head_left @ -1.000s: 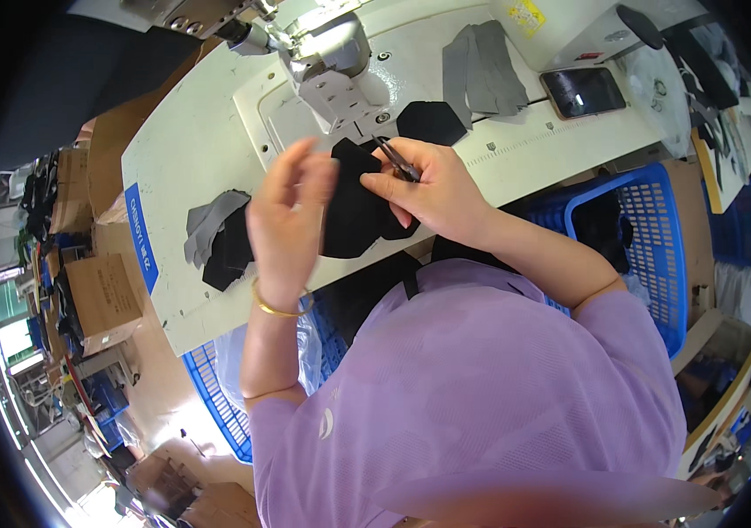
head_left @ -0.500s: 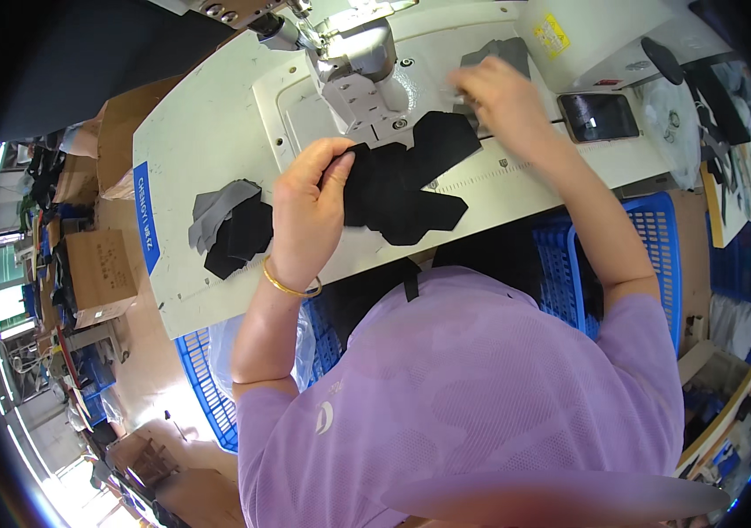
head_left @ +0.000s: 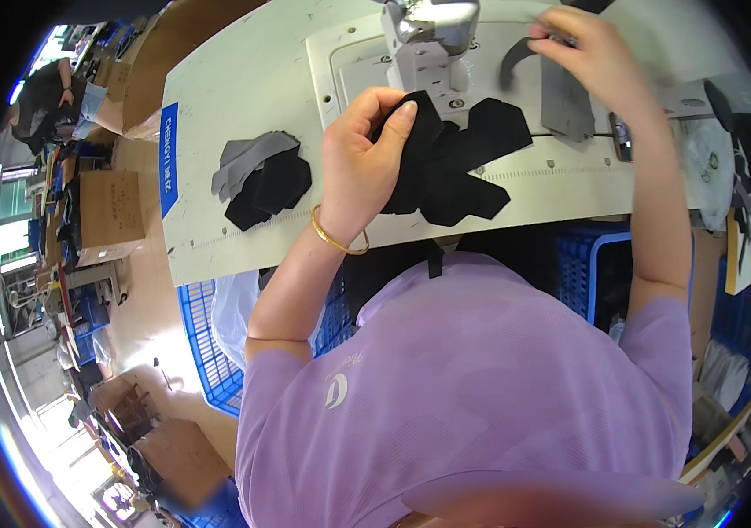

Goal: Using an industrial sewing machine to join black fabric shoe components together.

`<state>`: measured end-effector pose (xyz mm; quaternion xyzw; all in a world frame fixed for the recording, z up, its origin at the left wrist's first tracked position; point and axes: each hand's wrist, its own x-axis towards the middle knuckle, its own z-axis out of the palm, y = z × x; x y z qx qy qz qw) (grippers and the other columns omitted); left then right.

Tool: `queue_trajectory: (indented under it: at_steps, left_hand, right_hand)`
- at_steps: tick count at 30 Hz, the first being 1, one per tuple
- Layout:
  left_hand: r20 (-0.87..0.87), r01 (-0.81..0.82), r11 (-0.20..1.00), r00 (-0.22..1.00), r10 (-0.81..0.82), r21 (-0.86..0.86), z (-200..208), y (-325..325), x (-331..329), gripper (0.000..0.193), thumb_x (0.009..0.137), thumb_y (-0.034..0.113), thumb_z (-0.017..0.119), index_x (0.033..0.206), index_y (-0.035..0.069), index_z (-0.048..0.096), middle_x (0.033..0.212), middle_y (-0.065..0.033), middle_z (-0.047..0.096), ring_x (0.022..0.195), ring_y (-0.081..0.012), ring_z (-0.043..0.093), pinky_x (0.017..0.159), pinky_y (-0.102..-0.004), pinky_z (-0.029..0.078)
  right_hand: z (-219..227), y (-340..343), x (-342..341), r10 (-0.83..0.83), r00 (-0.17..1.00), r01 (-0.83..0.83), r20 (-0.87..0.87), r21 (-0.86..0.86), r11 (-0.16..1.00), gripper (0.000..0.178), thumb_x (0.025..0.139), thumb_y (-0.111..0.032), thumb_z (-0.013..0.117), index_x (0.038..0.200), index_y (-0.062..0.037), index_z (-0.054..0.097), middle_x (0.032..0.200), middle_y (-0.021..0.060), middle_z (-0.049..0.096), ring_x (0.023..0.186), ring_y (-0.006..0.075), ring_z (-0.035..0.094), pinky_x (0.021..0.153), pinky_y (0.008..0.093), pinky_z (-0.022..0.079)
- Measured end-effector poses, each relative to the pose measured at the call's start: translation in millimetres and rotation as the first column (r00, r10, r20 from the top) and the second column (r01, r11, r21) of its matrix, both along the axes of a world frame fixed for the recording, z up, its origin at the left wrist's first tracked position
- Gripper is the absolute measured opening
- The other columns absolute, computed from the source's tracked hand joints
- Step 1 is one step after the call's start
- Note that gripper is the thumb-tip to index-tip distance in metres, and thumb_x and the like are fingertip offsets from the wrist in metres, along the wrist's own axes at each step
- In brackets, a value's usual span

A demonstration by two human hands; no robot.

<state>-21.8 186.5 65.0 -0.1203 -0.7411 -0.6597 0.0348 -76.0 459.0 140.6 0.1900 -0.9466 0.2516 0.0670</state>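
Note:
My left hand (head_left: 365, 158) pinches the top edge of black fabric pieces (head_left: 459, 163), cut in angular lobes and lying partly over the table's front edge area. Just beyond them is the sewing machine (head_left: 433, 66). At the far right my right hand (head_left: 589, 57) has its fingertips closed on a curved dark grey fabric piece (head_left: 516, 62), which hangs bent to the left. Under that hand a stack of grey fabric pieces (head_left: 565, 101) lies on the table. Left of my left hand sits a loose pile of grey and black fabric pieces (head_left: 265, 180).
The white machine table (head_left: 340, 242) has a ruler scale along its front. Blue plastic baskets (head_left: 208, 339) stand below. A phone (head_left: 622, 138) is mostly hidden by my right forearm. Cardboard boxes (head_left: 110, 211) and another person (head_left: 63, 97) are off to the left.
My right hand has risen from the grey stack with a curved grey piece between its fingers. My left hand still holds the black fabric, whose upper flap is now lifted. The view has shifted.

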Motion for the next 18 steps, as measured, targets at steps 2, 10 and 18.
queue_trajectory:
  at_steps: [2,10,18]
  left_hand:
    - [-0.008,-0.018,1.0,1.0,0.018,0.002,-1,-2,-1,0.01,0.094,0.008,0.063,0.096,-0.002,0.063,0.084,0.0002,0.064,0.078,-0.0044,0.056,0.073,-0.0209,0.047]
    - [-0.067,-0.093,0.992,0.993,0.099,0.089,12,11,8,0.011,0.091,0.001,0.063,0.102,-0.002,0.06,0.084,-0.0013,0.063,0.075,-0.005,0.055,0.067,-0.0212,0.047]
    - [-0.003,-0.011,0.958,1.0,0.012,0.286,-2,6,18,0.017,0.085,-0.009,0.052,0.098,-0.004,0.062,0.085,-0.0018,0.062,0.078,-0.0078,0.055,0.069,-0.022,0.045]
  right_hand:
    - [14,0,23,0.048,0.943,0.054,0.329,-0.296,0.954,0.013,0.087,-0.007,0.066,0.1,-0.0038,0.063,0.075,0.0048,0.062,0.057,0.0132,0.059,0.05,0.0293,0.046]
    - [-53,-100,69,0.106,0.985,0.072,0.139,-0.874,0.481,0.012,0.088,-0.011,0.07,0.086,-0.0013,0.063,0.067,0.0003,0.058,0.06,0.0058,0.056,0.053,0.0209,0.041]
    - [-66,-118,73,0.078,0.972,0.182,0.22,-0.923,0.34,0.014,0.087,-0.01,0.069,0.08,-0.0028,0.06,0.063,-0.0001,0.058,0.055,0.0062,0.056,0.05,0.0215,0.043]
